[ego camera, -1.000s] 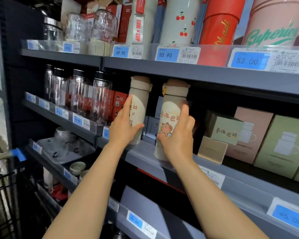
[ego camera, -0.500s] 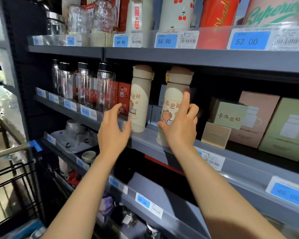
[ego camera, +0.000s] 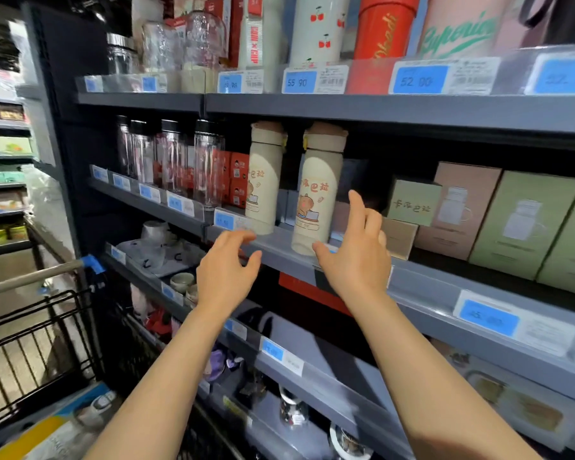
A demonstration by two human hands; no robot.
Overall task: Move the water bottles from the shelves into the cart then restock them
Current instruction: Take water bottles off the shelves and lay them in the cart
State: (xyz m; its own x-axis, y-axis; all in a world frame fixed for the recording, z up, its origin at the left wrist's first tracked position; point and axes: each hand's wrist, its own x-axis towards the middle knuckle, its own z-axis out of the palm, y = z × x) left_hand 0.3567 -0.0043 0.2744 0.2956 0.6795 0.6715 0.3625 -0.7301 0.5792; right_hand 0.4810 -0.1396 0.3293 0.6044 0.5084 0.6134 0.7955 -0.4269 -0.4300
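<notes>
Both my hands have come off the bottles since a second ago: then the left hand (ego camera: 228, 267) was wrapped on the left cream bottle (ego camera: 264, 180) and the right hand (ego camera: 354, 257) on the right cream bottle (ego camera: 316, 194); now each hangs just in front of the shelf lip with fingers spread and loose, holding nothing. The left one went first — half a second back it was already clear while the right still gripped. The two bottles stand upright on the middle shelf (ego camera: 422, 280), side by side with a gap between them, the right one nearer the front edge and its base just beside my right thumb, the left one set further back behind a blue price tag (ego camera: 224, 220). I read that as these two being put back in place, so the restocking half of the task looks under way rather than the loading. Left of them on the same shelf stands a row of clear glass bottles (ego camera: 176, 161); to the right are pink and green boxed mugs (ego camera: 525, 224). The shelf above carries a cherry-print flask (ego camera: 316, 28) and a red tumbler (ego camera: 379, 28) behind a clear rail of price labels. The cart (ego camera: 37, 330) sits at near left, black wire with a blue-capped handle — something boxed lies in it, too blurred to name. Further aisles of goods show at far left.
</notes>
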